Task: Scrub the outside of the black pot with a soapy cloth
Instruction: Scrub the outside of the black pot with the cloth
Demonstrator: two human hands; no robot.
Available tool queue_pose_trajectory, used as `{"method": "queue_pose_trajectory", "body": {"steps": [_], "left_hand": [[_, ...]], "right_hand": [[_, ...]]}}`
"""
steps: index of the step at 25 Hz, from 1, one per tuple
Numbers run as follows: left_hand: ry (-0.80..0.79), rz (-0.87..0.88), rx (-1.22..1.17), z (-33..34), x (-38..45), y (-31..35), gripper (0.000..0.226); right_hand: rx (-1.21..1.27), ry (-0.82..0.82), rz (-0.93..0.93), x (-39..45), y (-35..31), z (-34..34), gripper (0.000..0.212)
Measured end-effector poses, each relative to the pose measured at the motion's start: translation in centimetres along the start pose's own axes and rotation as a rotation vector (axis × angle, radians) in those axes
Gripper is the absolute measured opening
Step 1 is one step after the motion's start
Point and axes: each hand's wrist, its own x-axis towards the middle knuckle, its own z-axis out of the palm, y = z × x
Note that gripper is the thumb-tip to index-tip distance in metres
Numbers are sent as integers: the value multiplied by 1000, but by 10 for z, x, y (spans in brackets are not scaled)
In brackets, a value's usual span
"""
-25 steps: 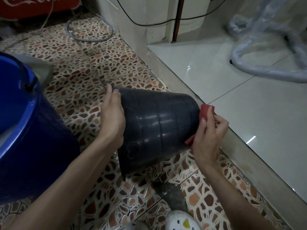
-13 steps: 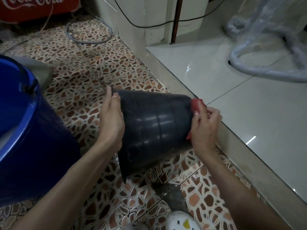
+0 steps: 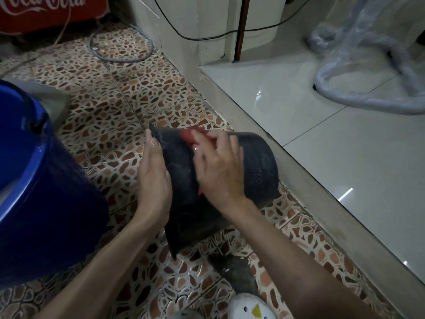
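left hand [image 3: 154,180] flat bracing pot [image 3: 257,166] rim | right hand [image 3: 218,166] presses cloth [image 3: 188,135]

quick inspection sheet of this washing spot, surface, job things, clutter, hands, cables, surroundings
surface: patterned pebble tile floor, looks wet near the pot
job's things: black pot lying on its side; red cloth pressed on its upper wall
clutter: blue bucket at left; white shoe at bottom
grippers: left hand steadies the rim end; right hand holds the cloth
cables: black cable along the wall; grey hose loop on the floor
surroundings: raised white tile step; plastic-wrapped item; red cooler
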Motion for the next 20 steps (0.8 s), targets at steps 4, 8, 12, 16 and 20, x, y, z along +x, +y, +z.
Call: {"method": "queue_pose_trajectory", "body": {"steps": [4,8,12,16,20], "left_hand": [[-5,79,-11,-2,-9,-8,52],[-3,113,-13,-1,-15,-12,52],[-19,244,-12,-1,-25,-28,51],[-69,386,121,-10,-43,-53,54],[-119,417,167,-15,-49,-59,50]], "right_hand": [[-29,-13,247,-7,69,-11,31],[50,55,644,-21,113,-33,37],[189,143,256,-42,26,-39,37],[135,15,-83,-32,-22,-12,33],[42,45,156,-12,44,-13,30]]}}
